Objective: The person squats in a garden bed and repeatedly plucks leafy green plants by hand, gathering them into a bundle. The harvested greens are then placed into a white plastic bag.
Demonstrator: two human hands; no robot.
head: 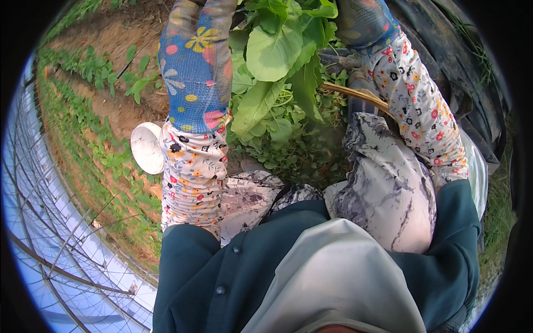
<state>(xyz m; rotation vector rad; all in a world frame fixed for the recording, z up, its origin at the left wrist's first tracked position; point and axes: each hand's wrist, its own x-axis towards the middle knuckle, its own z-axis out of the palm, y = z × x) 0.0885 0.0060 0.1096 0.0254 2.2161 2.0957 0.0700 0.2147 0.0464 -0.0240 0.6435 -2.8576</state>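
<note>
My left hand [200,37], in a blue knitted glove with a flower pattern, reaches to the top edge of the view, left of a bunch of broad green leaves [275,50]. On the right of the leaves, my right hand [364,21] wears a matching, soiled glove. The fingers of both hands are cut off by the top edge or hidden, so what they grip cannot be told. Low leafy plants [287,145] cover the ground between my legs. A dry tan stalk [358,95] lies beside my right forearm.
A round white container [148,147] stands beside my left forearm. Rows of young plants [95,68] grow in brown soil at the left, inside a greenhouse frame [54,266]. Black plastic sheeting [433,45] lies folded at the right. A shoe [360,102] shows near the stalk.
</note>
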